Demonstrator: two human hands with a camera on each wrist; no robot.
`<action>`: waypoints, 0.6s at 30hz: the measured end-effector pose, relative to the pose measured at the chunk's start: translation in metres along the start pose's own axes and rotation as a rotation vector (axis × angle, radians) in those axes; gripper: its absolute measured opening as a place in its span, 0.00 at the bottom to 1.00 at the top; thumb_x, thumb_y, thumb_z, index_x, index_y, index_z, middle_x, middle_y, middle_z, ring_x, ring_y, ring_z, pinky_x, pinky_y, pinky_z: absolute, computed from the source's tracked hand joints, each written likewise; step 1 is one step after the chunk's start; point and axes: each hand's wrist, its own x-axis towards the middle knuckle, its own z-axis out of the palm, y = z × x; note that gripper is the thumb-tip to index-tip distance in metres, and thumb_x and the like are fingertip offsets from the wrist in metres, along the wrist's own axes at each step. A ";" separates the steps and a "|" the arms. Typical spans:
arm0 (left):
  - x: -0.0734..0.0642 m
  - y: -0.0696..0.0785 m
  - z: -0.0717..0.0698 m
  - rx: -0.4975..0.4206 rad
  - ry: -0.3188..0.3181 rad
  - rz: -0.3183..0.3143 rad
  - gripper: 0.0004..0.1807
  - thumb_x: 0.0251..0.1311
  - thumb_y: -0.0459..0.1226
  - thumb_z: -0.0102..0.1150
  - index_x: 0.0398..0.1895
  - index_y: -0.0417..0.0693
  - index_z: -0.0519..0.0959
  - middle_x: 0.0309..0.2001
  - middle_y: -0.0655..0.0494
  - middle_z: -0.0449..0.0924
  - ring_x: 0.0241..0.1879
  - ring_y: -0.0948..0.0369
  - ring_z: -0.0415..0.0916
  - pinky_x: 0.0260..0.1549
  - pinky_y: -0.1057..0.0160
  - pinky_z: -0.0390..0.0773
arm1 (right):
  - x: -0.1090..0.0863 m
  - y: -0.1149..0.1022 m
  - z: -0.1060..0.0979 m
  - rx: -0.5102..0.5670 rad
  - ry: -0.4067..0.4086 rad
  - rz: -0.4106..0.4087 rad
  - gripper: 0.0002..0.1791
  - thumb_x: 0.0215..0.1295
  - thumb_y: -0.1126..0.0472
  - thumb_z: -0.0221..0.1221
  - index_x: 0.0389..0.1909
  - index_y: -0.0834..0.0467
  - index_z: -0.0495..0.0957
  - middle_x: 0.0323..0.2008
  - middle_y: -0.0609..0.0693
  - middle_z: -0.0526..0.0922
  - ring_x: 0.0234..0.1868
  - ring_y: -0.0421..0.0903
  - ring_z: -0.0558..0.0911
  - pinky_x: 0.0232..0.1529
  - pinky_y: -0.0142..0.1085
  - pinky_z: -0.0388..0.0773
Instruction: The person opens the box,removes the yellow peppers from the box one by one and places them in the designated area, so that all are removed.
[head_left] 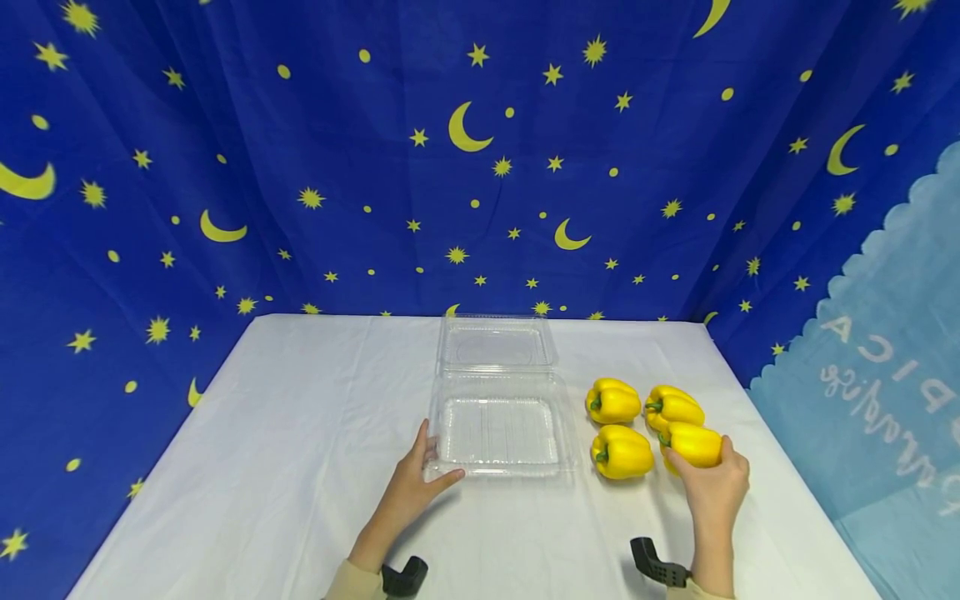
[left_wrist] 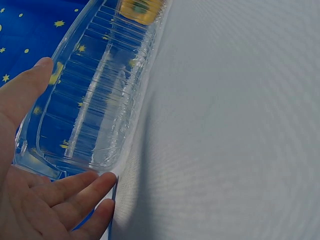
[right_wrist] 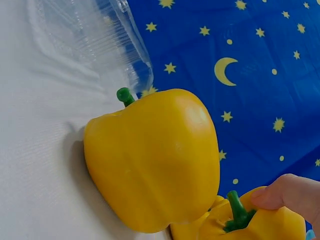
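Note:
A clear plastic clamshell container (head_left: 498, 468) lies on the table with its lid (head_left: 497, 348) folded back. My left hand (head_left: 415, 483) is at its near left corner, fingers straight along the side and thumb over the front rim; the left wrist view shows these fingertips (left_wrist: 109, 179) right at the wall. On the right, my right hand (head_left: 712, 483) grips a yellow bell pepper (head_left: 693, 444), thumb on one side and fingers on the other. In the right wrist view the thumb (right_wrist: 275, 195) presses beside that pepper's green stem. Another yellow bell pepper (right_wrist: 155, 160) fills the middle there.
Three more yellow peppers stand close by: one at the front left (head_left: 624, 452), one behind it (head_left: 613, 402) and one at the back right (head_left: 675, 406). A white cloth (head_left: 315, 417) covers the table. Blue star-print curtain (head_left: 375, 167) hangs behind; a light blue cloth (head_left: 885, 375) hangs at right.

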 end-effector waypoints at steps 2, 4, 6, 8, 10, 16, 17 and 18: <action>0.000 0.000 0.000 -0.004 -0.001 0.001 0.56 0.53 0.48 0.68 0.74 0.34 0.43 0.64 0.34 0.67 0.63 0.40 0.68 0.63 0.40 0.65 | 0.001 0.001 0.001 -0.008 -0.010 0.005 0.50 0.52 0.64 0.66 0.70 0.74 0.48 0.62 0.80 0.58 0.62 0.72 0.60 0.69 0.60 0.57; 0.000 0.000 0.000 -0.007 0.001 0.002 0.56 0.53 0.48 0.68 0.74 0.34 0.43 0.64 0.34 0.67 0.63 0.40 0.68 0.63 0.40 0.65 | 0.001 0.003 0.001 -0.012 -0.011 0.002 0.50 0.52 0.64 0.67 0.69 0.74 0.48 0.61 0.80 0.58 0.62 0.72 0.60 0.68 0.60 0.57; 0.000 0.000 0.000 -0.008 0.002 0.001 0.56 0.53 0.48 0.68 0.74 0.34 0.43 0.64 0.35 0.67 0.63 0.40 0.68 0.63 0.40 0.65 | 0.001 0.004 0.002 -0.013 -0.011 -0.003 0.49 0.51 0.64 0.66 0.69 0.75 0.49 0.61 0.80 0.58 0.62 0.72 0.60 0.68 0.60 0.57; 0.000 0.000 0.000 -0.006 0.004 0.001 0.56 0.53 0.48 0.68 0.74 0.34 0.43 0.64 0.35 0.67 0.63 0.40 0.68 0.63 0.40 0.65 | 0.001 0.004 0.002 -0.008 -0.013 -0.007 0.49 0.51 0.64 0.66 0.69 0.75 0.49 0.61 0.80 0.58 0.62 0.73 0.60 0.68 0.61 0.56; 0.000 0.000 0.000 -0.006 0.005 0.001 0.56 0.53 0.47 0.68 0.74 0.34 0.43 0.64 0.35 0.68 0.63 0.40 0.68 0.63 0.40 0.65 | 0.001 0.004 0.002 -0.007 -0.018 -0.005 0.49 0.51 0.64 0.66 0.69 0.75 0.49 0.61 0.81 0.58 0.62 0.73 0.60 0.68 0.61 0.56; 0.000 0.001 0.000 -0.007 0.005 0.002 0.56 0.52 0.47 0.68 0.74 0.34 0.43 0.64 0.35 0.68 0.63 0.40 0.68 0.63 0.40 0.65 | -0.001 0.006 0.004 -0.014 -0.034 0.009 0.49 0.52 0.64 0.65 0.69 0.75 0.48 0.61 0.80 0.58 0.62 0.72 0.60 0.68 0.60 0.57; 0.000 0.001 0.000 -0.007 0.005 0.002 0.56 0.52 0.47 0.68 0.74 0.34 0.43 0.64 0.35 0.68 0.63 0.40 0.68 0.63 0.40 0.65 | -0.001 0.006 0.004 -0.014 -0.035 0.012 0.49 0.52 0.64 0.65 0.69 0.75 0.48 0.61 0.80 0.58 0.62 0.72 0.60 0.68 0.60 0.57; 0.000 0.001 0.000 -0.006 0.005 0.002 0.56 0.52 0.47 0.68 0.74 0.34 0.43 0.64 0.34 0.68 0.63 0.40 0.68 0.63 0.40 0.65 | -0.001 0.007 0.004 -0.014 -0.035 0.013 0.49 0.52 0.64 0.66 0.69 0.75 0.48 0.61 0.80 0.58 0.63 0.72 0.60 0.68 0.60 0.57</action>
